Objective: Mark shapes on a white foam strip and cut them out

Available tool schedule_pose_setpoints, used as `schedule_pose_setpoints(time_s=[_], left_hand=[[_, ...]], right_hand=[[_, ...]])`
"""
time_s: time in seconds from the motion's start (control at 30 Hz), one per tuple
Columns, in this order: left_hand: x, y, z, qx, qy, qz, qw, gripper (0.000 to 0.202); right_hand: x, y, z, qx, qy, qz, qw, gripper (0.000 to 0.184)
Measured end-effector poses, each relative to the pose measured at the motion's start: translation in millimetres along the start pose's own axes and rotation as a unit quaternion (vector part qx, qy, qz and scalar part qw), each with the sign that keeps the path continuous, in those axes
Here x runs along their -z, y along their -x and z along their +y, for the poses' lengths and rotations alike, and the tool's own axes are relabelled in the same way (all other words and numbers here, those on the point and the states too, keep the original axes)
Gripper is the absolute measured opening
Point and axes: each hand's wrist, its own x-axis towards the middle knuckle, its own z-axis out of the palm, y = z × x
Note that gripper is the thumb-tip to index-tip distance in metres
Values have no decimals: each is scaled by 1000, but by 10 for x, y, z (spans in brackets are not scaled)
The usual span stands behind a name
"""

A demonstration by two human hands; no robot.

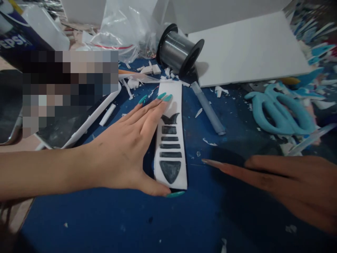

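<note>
My left hand (126, 154) lies flat with fingers spread over a white foam-like strip (170, 102). Its fingertips rest on the strip's upper part, and the thumb is at its bottom end. Black shapes on the strip form a fish skeleton, the tail partly under my index finger. My right hand (286, 186) is to the right, apart from the strip, one finger stretched toward it. A clear rod (313, 138) appears behind that hand; I cannot tell whether they touch. A translucent capped pen-like tube (209, 109) lies right of the strip.
Light-blue-handled scissors (281, 110) lie on the right. Behind stand a spool of thin line (180, 49), a plastic bag (126, 31) and a white board (247, 49). A Pepsi bottle (15, 38) and phone (9, 105) are at left. White scraps litter the blue surface (118, 221).
</note>
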Motion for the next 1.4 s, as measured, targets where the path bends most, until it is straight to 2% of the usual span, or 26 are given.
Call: schedule_pose_setpoints(time_s=[0.1,0.27,0.67,0.97,1.4], left_hand=[[-4,2,-8,-4,0,4,1000,147],[-23,3,-23,-1,14,-9,1000,147],[-7,-29,2,19,41,-32,998,142],[-4,-44,-6,26,53,-45,997,142],[-3,-29,-37,7,67,-30,997,141]], right_hand=[[71,-279,-161,27,-54,43,997,85],[52,-503,-204,63,-37,48,996,84],[54,-556,-221,66,-39,43,996,81],[152,-657,-291,62,-36,62,996,60],[232,-727,-318,76,-27,50,996,72]])
